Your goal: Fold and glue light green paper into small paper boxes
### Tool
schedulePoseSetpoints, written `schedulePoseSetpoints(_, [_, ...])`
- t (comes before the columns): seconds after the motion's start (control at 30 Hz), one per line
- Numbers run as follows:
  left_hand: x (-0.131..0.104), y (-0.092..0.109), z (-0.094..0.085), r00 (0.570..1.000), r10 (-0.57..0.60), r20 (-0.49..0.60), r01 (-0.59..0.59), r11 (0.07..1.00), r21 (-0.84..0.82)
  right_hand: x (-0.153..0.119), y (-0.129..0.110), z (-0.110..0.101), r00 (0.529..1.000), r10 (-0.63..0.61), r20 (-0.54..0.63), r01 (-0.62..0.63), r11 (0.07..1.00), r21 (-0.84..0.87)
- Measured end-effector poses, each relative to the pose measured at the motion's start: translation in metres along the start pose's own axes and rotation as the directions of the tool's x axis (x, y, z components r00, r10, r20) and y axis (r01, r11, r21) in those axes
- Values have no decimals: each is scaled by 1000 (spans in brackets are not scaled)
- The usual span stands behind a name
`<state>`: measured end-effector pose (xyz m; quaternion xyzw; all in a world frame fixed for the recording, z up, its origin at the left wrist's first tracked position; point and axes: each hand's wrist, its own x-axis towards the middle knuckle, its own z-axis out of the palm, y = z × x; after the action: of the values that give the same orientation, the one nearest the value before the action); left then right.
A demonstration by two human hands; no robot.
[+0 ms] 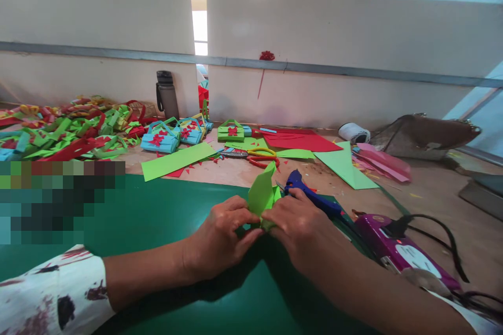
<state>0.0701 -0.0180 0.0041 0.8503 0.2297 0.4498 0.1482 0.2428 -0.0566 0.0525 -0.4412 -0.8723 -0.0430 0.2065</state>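
A folded piece of light green paper [262,192] stands up between my two hands, above the dark green mat [168,209]. My left hand [226,233] pinches its lower left edge between thumb and fingers. From the other side my right hand [296,222] grips the lower right part, fingers closed on it. The paper's bottom is partly hidden by my fingertips. Just behind my right hand lies a blue glue gun [314,196], partly covered by that hand.
Scissors with yellow and red handles [262,156] lie behind the mat. Small paper bags [160,137], a paper-strip pile [74,131] and a dark bottle [167,95] stand further back. At right are a purple power strip [404,248], red sheets [302,140] and a brown bag [424,133].
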Motion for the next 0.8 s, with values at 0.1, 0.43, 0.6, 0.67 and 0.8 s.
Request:
schedulePoseSetpoints(0.1, [-1,-1,1,1000,6,0,-6,1000,-2,-1,-2,2,999,-38,-16,36,995,-88])
schedulePoseSetpoints(0.43, [-2,0,3,1000,17,5,-17,1000,26,1,-6,-1,1000,-4,-11,3,993,-118])
schedulePoseSetpoints(0.6, [-2,-1,2,1000,0,21,-1,1000,4,-1,-4,0,1000,8,15,-6,993,-119])
schedulePoseSetpoints(0.67, [-2,-1,2,1000,1,18,-1,1000,-8,-1,-2,1,1000,2,22,1,994,-106])
schedulePoseSetpoints(0.8, [-1,0,0,1000,0,-9,0,1000,-20,2,0,0,999,22,28,-23,999,46])
